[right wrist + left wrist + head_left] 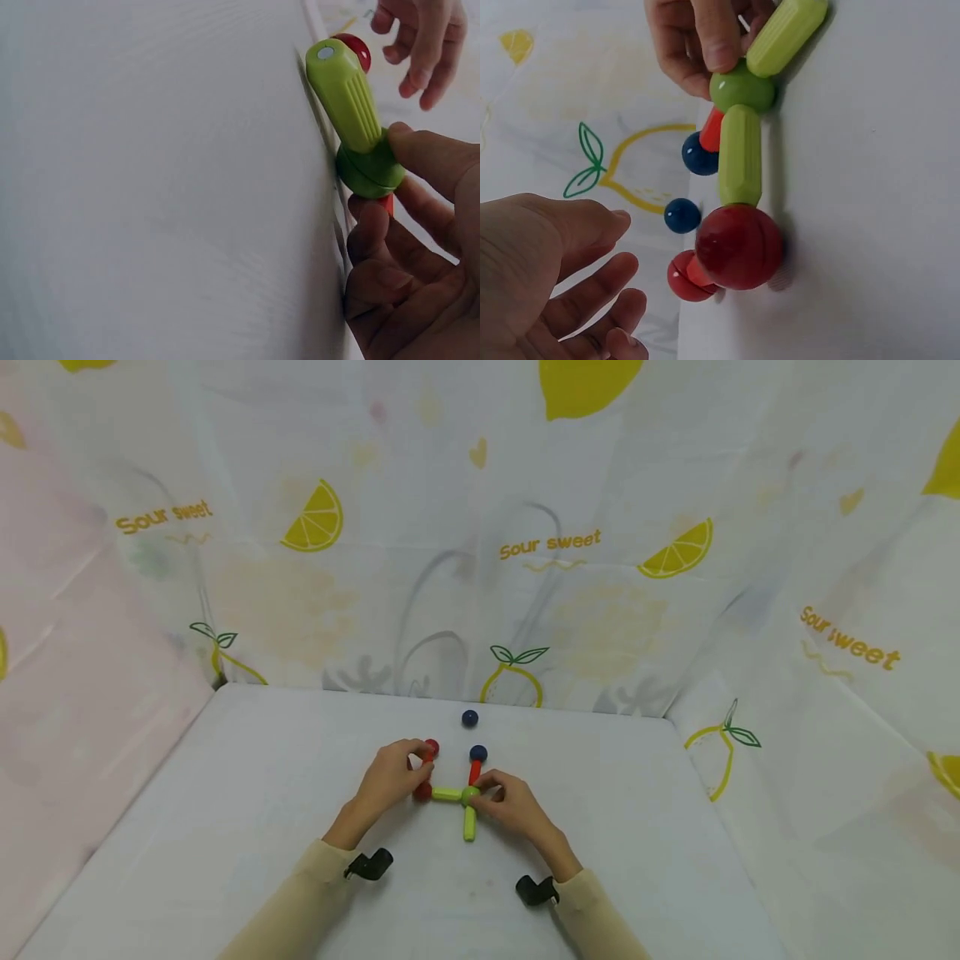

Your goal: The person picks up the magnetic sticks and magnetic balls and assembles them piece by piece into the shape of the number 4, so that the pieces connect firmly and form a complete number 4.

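Magnetic building rods and balls lie joined on the white table. My right hand [516, 803] pinches the green ball [742, 88] between thumb and fingers. From that ball one yellow-green rod [447, 794] runs left to a red ball [739, 247], and another yellow-green rod [345, 94] points toward me. A red rod [475, 772] leads away to a dark blue ball [478, 753]. My left hand [387, 772] hovers beside the left red pieces, fingers loosely bent and holding nothing. Behind the nearer red ball, a short red rod joins a farther red ball [690, 276].
A second dark blue ball [469, 718] sits alone near the table's back edge. The white table [300, 727] meets a lemon-printed cloth [420, 610] at the back and sides. Each wrist wears a small black camera [372, 864].
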A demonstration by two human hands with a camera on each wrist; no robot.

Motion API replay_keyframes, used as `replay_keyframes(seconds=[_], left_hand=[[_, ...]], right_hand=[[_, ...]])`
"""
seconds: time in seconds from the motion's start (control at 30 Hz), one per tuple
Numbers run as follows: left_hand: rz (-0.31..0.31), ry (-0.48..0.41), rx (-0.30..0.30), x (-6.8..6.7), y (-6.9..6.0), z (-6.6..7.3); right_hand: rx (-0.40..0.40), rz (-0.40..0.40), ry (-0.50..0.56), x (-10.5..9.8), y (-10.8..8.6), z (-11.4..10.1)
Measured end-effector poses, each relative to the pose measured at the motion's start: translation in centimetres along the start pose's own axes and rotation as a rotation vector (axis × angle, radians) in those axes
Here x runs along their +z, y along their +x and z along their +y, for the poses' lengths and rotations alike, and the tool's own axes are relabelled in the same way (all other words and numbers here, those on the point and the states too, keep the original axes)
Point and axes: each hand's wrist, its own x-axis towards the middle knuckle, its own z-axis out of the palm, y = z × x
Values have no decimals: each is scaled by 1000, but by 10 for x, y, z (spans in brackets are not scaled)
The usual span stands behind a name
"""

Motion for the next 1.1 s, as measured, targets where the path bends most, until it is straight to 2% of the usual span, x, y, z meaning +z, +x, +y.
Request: replay_keyframes(seconds=[0.17,0.4,0.67,0.83,1.1], left_hand=[[-24,51,53,-5,24,3],[-102,69,35,3,54,-2],[-166,17,4,10,75,-4],[-172,59,19,14,87,0],[-185,66,-12,24,104,-3]], right_hand=[[30,26,33,2,1,0],[48,35,33,2,3,1],[34,32,41,2,2,2],[29,30,43,2,2,2],[13,28,51,3,2,3]])
